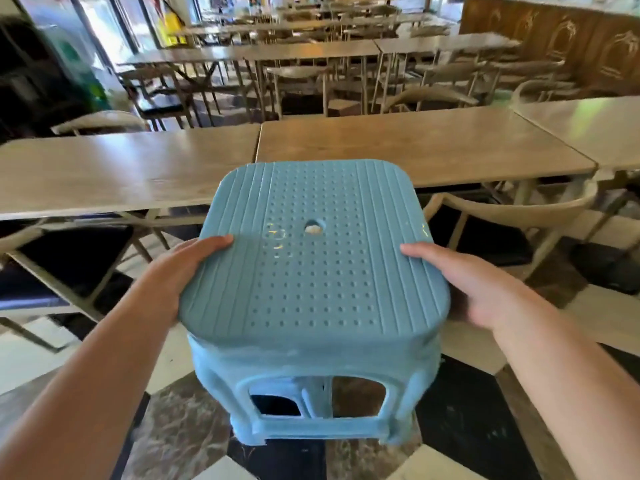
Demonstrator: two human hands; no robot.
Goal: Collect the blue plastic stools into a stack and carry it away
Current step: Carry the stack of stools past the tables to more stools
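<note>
Blue plastic stools (313,271) are held between both hands at chest height above the checkered floor (180,420), in front of a row of wooden tables (415,147). Doubled rims and legs below the seat suggest at least two stools already nested, though the exact count cannot be told. The left hand (180,271) grips the seat's left edge, thumb on top and fingers hidden beneath; the right hand (464,282) does likewise on the right edge. Stacking seems done or nearly so; no loose stools show, and the carrying away is what looks left
</note>
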